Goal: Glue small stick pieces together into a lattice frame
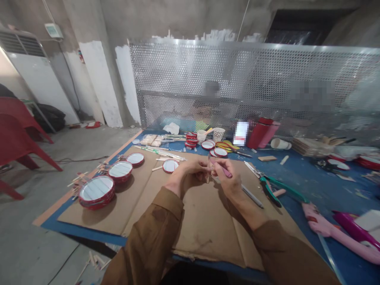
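While in R hand (230,183), pink tool (227,173) nr L hand (194,168).

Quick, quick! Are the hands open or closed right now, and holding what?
Left hand: closed; what it holds is too blurred to tell.
Right hand: closed, holding a pink-handled tool.

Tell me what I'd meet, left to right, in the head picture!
Front red plastic chair, nearest stack of round red-rimmed discs, bare left hand, bare right hand, slim grey pen, teal-handled pliers, pink plastic glue gun.
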Motion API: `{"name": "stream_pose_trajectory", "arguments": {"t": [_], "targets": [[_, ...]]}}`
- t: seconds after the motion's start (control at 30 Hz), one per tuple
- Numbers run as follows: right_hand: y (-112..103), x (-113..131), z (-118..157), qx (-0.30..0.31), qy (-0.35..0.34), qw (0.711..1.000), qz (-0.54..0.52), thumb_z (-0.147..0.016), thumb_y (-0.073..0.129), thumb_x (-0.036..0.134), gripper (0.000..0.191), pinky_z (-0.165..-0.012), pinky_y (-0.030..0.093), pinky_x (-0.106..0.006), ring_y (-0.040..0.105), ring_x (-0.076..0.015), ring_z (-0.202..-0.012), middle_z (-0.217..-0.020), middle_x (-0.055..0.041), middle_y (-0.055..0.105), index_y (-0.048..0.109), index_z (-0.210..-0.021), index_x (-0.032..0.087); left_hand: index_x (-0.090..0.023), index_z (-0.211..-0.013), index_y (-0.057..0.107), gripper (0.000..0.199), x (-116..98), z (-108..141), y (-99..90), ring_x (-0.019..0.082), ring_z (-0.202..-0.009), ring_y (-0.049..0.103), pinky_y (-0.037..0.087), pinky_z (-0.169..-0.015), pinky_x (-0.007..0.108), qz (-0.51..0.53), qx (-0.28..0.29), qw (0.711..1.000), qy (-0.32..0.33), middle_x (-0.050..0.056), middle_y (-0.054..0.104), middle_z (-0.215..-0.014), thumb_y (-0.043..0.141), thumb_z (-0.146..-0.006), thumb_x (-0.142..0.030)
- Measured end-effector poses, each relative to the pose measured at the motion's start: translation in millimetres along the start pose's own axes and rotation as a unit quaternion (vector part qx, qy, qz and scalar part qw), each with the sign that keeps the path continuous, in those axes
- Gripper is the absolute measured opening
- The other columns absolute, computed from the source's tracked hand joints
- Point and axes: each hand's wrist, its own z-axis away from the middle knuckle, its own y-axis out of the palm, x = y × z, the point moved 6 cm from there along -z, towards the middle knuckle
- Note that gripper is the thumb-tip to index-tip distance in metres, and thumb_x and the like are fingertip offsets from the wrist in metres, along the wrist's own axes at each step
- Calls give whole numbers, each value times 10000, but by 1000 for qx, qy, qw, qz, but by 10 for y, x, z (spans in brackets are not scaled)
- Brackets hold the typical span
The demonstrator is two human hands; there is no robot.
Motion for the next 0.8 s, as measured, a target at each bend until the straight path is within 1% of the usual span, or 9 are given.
{"name": "stream_pose_trajectory", "arguments": {"t": [0.07,0.2,0.37,0.5,0.67,0.8], "targets": [[14,10,3,7,2,1000,2,-864,572,492,305,-600,552,-278,655,-160,-606,-733,-29,691,637,-909,198,-141,-771,581,329,20,-15,-1,83,-536,537,432,-597,227,-2,5,1000,3,-9,588,-595,665,-846,-450],[-9,2,3,-15,10,1000,6,-857,575,502,308,-579,542,-275,652,-162,-593,-696,-23,681,635,-890,203,-141,-791,589,333,36,-27,-23,81,-516,530,430,-584,228,-4,-9,1000,-3,-13,592,-602,691,-821,-457],[10,25,1,8,3,1000,6,-856,573,489,293,-577,543,-272,655,-162,-591,-709,-27,690,632,-890,204,-141,-742,571,371,7,0,-15,85,-523,537,427,-583,230,-10,-14,1000,-15,-4,587,-590,711,-797,-481],[-22,29,-3,-16,7,1000,8,-849,575,491,291,-570,543,-271,655,-163,-596,-716,-29,688,627,-872,205,-141,-782,585,377,-8,10,-12,80,-511,525,424,-577,227,-9,-16,1000,-8,-15,585,-594,702,-800,-499],[14,40,1,7,-1,1000,2,-850,564,485,293,-579,550,-277,652,-163,-589,-716,-33,688,628,-881,200,-144,-730,561,386,-3,2,-1,79,-514,523,418,-572,226,-11,-6,1000,-2,-7,590,-588,694,-802,-500],[-15,27,6,-14,4,1000,14,-855,565,493,304,-579,546,-271,663,-165,-606,-751,-40,700,630,-886,198,-137,-753,578,398,-14,10,-3,81,-516,526,426,-583,231,-4,-12,1000,-1,-10,586,-587,712,-779,-511]]}}
